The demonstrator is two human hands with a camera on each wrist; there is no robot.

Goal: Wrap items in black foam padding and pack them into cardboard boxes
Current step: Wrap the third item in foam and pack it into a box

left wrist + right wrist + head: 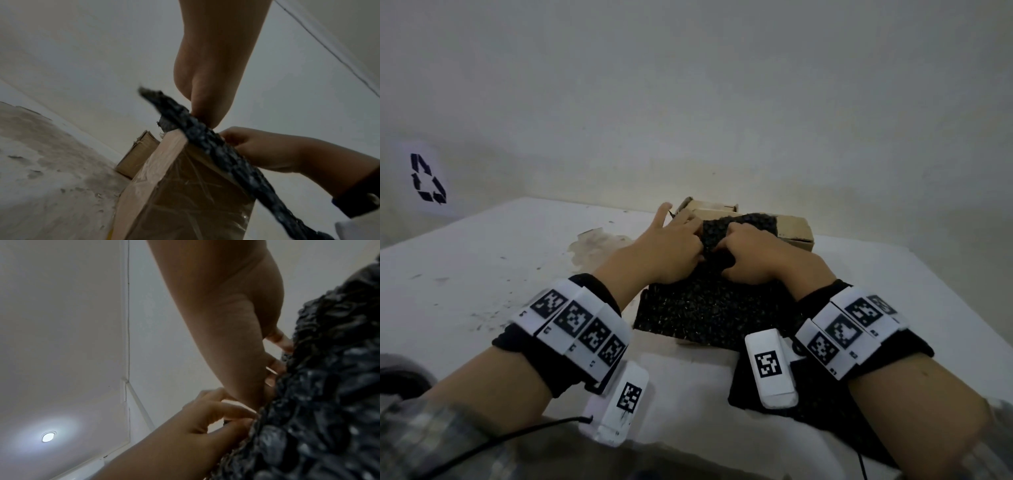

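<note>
A sheet of black foam padding (pixel 709 308) lies draped over a taped cardboard box (pixel 185 186) on the white table. Both hands meet at a raised fold in the middle of the sheet. My left hand (pixel 693 236) pinches the foam's edge with curled fingers, and its little finger sticks out to the left. My right hand (pixel 729 246) grips the bunched foam (pixel 329 386) beside it, fingers curled into the fold. Whatever is under the fold is hidden. The far end of the foam reaches a second brown box (pixel 792 229).
The white table (pixel 482 274) is stained and scuffed on its left half. A small cardboard box (pixel 709 205) stands behind the hands near the wall. A dark sheet (pixel 822 404) lies under my right forearm. A recycling symbol (pixel 428 178) shows at far left.
</note>
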